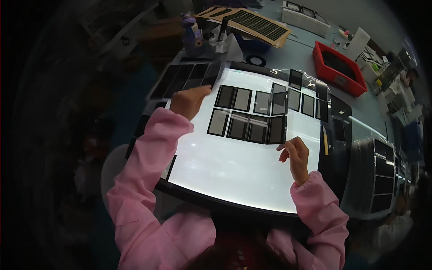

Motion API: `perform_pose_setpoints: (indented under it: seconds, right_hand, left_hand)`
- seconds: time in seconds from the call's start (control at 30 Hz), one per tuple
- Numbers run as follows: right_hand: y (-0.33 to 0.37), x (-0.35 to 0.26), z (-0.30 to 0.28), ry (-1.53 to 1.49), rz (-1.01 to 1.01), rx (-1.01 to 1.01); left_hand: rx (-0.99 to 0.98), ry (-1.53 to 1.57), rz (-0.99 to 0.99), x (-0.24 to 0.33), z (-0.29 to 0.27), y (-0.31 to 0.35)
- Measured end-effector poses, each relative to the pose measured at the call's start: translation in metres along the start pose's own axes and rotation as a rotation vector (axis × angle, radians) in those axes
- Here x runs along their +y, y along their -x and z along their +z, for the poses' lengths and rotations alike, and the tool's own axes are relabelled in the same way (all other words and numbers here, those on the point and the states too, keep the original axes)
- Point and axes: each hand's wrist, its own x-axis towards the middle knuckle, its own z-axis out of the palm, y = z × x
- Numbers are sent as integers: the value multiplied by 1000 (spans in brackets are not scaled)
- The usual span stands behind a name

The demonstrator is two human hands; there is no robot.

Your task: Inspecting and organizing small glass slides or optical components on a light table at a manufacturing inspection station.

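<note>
My left hand (189,101) is closed at the near right corner of a clear sleeve of dark rectangular panels (180,76), left of the lit surface. Its fingertips are pinched on the sleeve's edge, partly hidden by the hand. My right hand (296,155) is half curled with its fingers apart, over the lit white light table (225,166). One fingertip is at the lower corner of a dark-framed grey panel (276,130). Several such panels lie in two rows on the light table, and more panels in clear film (308,104) lie to their right.
A yellow-handled knife (326,141) lies on the right border. A red bin (339,67), a roll of black tape (256,60), a purple bottle (192,36) and brown sheets with dark grids (256,24) stand or lie behind. More sleeved panels (382,175) are at right.
</note>
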Motion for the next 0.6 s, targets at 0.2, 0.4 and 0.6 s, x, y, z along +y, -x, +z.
perform_pose_setpoints:
  seconds: [0.2, 0.4, 0.6]
  right_hand:
    - [29, -7, -9, 44, 10, -100]
    - [23, -7, -16, -142, 69, -124]
    - [25, -8, -21, -136, 74, -118]
  left_hand:
    - [-159, 152, 186, 107, 23, 25]
    - [-131, 354, 349, 179, 51, 36]
    - [-57, 444, 261, 188, 61, 37]
